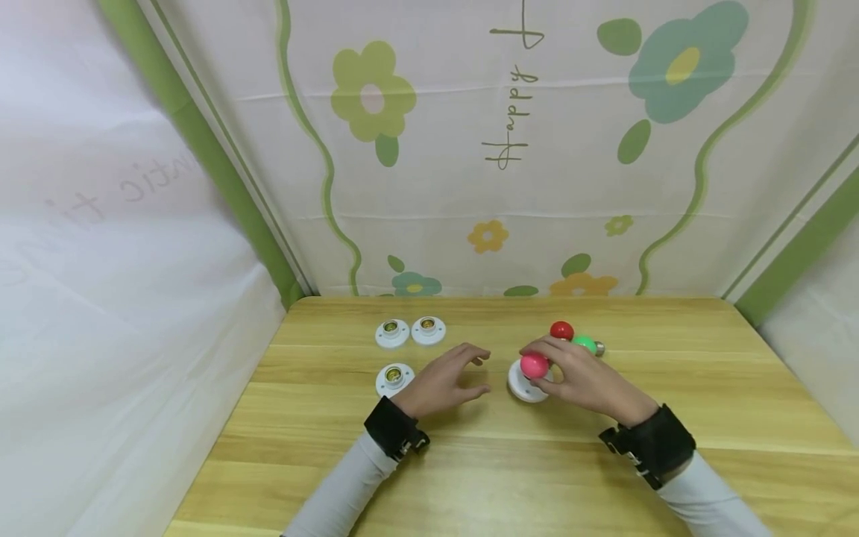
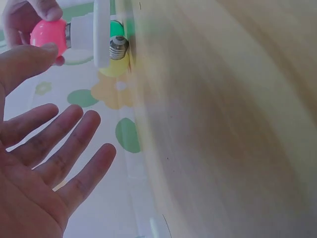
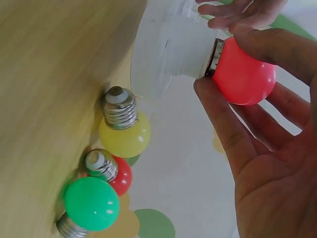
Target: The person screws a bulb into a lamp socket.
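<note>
My right hand (image 1: 570, 373) pinches a pink light bulb (image 1: 534, 365) between thumb and fingers. The bulb's metal cap sits in the mouth of a round white lamp holder (image 1: 520, 385); a narrow band of it still shows in the right wrist view. I cannot tell whether the holder's base touches the table. My left hand (image 1: 443, 381) hovers left of that holder, fingers spread and touching nothing, as its palm (image 2: 29, 193) shows. Beyond the right hand lie a red bulb (image 1: 561, 330), a green bulb (image 1: 585, 344) and a yellow bulb (image 3: 126, 135).
Three white lamp holders without bulbs stand on the left of the wooden table (image 1: 470, 477): one front holder (image 1: 394, 379) beside my left hand, and a left rear holder (image 1: 392, 333) next to a right rear holder (image 1: 428, 330). A flowered curtain (image 1: 429, 186) hangs behind the table's far edge.
</note>
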{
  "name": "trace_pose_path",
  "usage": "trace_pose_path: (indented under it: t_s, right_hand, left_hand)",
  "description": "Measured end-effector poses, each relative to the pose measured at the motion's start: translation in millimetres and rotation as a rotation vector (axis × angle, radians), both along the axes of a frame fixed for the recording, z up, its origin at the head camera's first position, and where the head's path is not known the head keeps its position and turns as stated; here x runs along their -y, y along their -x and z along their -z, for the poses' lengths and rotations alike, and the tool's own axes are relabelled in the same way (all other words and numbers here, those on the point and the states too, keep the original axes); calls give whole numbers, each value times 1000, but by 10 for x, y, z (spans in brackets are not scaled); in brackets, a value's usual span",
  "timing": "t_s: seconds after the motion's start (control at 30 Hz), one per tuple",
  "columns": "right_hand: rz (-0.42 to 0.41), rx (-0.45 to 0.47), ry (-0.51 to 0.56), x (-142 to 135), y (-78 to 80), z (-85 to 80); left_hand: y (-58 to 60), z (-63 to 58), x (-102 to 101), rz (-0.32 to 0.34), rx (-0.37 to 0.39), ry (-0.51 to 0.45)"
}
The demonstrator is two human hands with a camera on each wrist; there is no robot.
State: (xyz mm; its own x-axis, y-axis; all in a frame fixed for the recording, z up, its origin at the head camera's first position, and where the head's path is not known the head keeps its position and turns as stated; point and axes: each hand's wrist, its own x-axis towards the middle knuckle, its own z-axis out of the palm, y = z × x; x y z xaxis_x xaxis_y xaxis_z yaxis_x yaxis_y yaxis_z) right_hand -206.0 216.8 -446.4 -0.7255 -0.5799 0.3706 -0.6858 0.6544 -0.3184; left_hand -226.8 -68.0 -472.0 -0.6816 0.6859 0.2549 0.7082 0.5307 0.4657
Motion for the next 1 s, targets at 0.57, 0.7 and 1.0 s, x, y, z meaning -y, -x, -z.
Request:
trace_pose_path:
  t_s: [0.57,0.7,1.0]
  right_hand:
    - [32,65,-21,-49,-24,52]
    - [32,63,-21,-39,-23,63]
    - [33,66,-27,-42,-6,112]
  left_hand:
    - [7,52,46,11,4,-6]
    - [10,62,58,8,1,-10]
    - [17,53,76,-2,-1,-6]
